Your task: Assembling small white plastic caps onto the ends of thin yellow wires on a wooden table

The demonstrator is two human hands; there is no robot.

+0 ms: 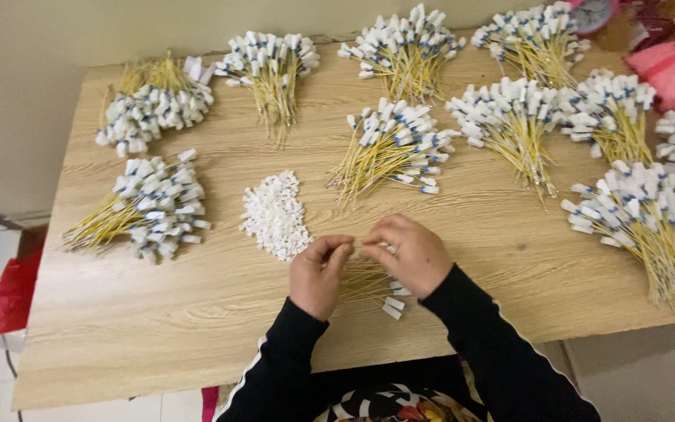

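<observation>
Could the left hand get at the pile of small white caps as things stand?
Probably yes. The left hand sits just right of the white caps, with only bare table between them. It pinches yellow wires together with the right hand, so it would have to let go first.

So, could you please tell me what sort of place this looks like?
Probably a home workspace used for small piecework assembly. A light wood-grain table carries many bundles of thin yellow cables with white-and-blue ends and a heap of small white plastic caps. Both hands, left and right, work one bundle.
</observation>
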